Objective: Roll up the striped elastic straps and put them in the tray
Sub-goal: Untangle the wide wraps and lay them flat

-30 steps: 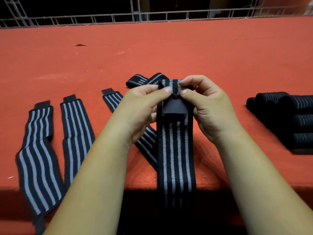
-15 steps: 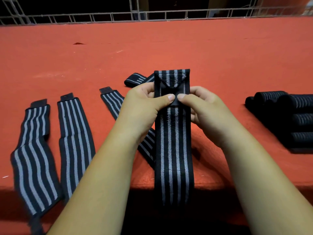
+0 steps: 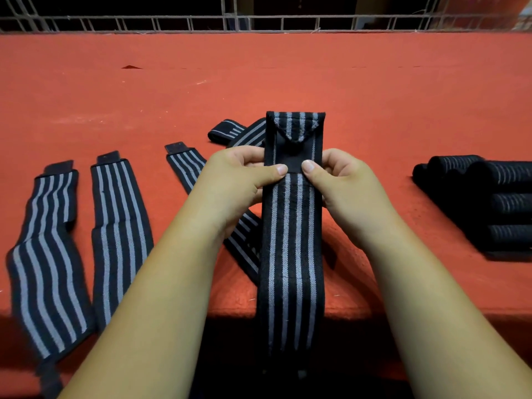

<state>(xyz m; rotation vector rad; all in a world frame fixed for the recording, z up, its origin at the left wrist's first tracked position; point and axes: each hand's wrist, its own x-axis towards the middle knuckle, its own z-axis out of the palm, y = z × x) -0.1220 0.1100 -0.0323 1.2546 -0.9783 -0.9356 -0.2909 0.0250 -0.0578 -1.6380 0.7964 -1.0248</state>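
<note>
Pinching striped strap [image 3: 292, 240], left hand [image 3: 236, 185], right hand [image 3: 345, 191], fingers [image 3: 309, 166] curled

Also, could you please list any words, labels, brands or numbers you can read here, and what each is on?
None: no text can be read anywhere. The held strap, the flat straps and the rolled straps show only grey stripes; the black end tabs look blank.

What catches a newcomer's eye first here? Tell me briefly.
The striped strap is held up at centre, pinched by the left hand and right hand, with its lower end hanging over the red table edge. Flat straps lie to the left, and dark rolled straps are piled at the far right.
</note>
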